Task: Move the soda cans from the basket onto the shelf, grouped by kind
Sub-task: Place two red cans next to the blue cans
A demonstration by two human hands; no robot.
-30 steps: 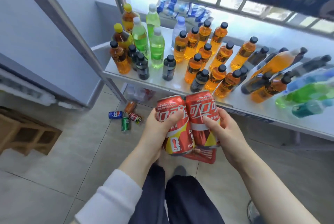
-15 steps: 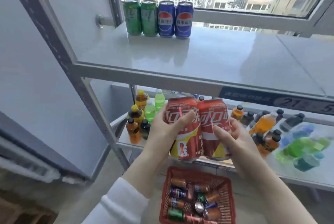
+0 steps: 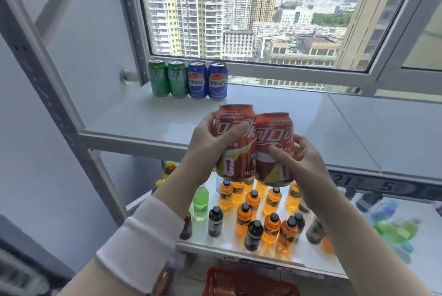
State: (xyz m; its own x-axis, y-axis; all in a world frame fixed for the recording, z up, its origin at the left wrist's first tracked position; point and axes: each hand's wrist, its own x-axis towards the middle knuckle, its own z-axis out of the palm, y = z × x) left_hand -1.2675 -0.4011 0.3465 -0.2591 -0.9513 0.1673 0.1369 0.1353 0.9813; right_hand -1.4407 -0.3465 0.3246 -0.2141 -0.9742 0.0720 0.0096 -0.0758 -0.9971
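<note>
Closest to the floor, at the person's feet, sits the red basket (image 3: 239, 281); only its top rim shows, and what lies inside is too blurred to make out. A white sleeve (image 3: 141, 243) covers the left forearm, while the right forearm is bare.

Just past the basket runs the lower shelf (image 3: 210, 246), crowded with standing bottles: many orange bottles (image 3: 270, 226) with black caps, a few dark bottles (image 3: 215, 221) among them, and a green bottle (image 3: 201, 202) toward the left. Blurred green and blue bottles lie at its right end.

Above those, both hands are raised in front of the upper shelf (image 3: 143, 123). The left hand (image 3: 210, 147) wraps its fingers and thumb around the left red can (image 3: 236, 164), thumb across the label. The right hand (image 3: 301, 159) grips the right red can (image 3: 273, 128) the same way, thumb on the front and fingers curled behind. The two cans are roughly upright and touch side by side, held in the air at the shelf's front edge, not resting on it.

Farther back on that shelf, at its rear left corner, four cans stand in a tight row: two green cans (image 3: 158, 78) on the left, then two blue cans (image 3: 198, 80) beside them. The shelf to their right is bare.

Behind them the window (image 3: 251, 21) looks out on tower blocks and hills.
</note>
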